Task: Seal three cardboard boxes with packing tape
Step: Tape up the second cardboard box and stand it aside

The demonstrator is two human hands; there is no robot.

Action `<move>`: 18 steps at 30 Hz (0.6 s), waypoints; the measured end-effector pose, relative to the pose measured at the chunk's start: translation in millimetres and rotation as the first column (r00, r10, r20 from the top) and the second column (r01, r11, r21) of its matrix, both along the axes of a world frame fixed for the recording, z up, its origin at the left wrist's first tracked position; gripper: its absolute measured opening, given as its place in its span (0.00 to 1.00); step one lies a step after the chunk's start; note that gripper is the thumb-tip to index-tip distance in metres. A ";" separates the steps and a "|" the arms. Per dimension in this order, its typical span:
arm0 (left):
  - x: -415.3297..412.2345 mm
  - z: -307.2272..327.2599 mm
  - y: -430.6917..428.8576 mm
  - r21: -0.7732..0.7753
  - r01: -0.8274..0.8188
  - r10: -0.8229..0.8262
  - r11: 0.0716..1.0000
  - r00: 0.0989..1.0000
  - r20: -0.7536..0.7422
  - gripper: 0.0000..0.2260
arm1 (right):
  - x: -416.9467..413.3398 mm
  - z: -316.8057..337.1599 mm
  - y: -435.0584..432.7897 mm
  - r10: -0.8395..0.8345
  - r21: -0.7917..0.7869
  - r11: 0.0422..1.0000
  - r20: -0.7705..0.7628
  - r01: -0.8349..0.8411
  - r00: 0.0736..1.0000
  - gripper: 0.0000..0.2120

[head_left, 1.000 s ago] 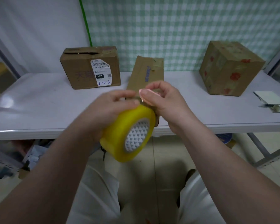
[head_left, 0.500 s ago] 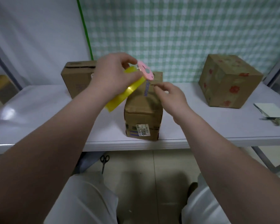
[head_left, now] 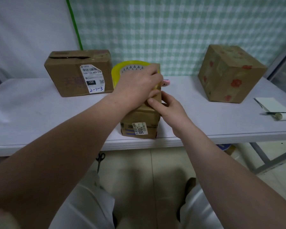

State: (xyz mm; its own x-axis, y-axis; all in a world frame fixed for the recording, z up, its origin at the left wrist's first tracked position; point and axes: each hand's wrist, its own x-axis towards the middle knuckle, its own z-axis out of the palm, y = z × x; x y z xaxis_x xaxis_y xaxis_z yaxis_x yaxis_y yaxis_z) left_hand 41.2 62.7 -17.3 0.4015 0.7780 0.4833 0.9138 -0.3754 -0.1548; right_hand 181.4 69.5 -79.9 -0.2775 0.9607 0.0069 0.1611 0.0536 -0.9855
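A tall narrow cardboard box stands at the table's front edge, a "3006" label on its near face. My left hand grips a yellow roll of packing tape over the box's top; a small pink cutter shows just past its fingers. My right hand presses its thumb and fingers on the box's upper right side, near the tape end. A second box, its top flap ajar, sits at the back left. A third box with red flower prints stands at the back right.
The white table runs across the view before a green checked curtain. A white pad and a paper roll lie at its right end. Scissors lie on the floor under the table's front edge.
My left hand has carried the tape roll down and back over the middle box's top. My right hand has slid nearer, onto the box's upper right side.
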 end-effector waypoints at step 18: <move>-19.4 -88.9 -53.7 -0.448 -0.172 0.479 0.877 0.356 0.802 0.28 | -1.1 -22.8 -8.2 -0.039 0.164 0.986 0.215 0.003 0.976 0.35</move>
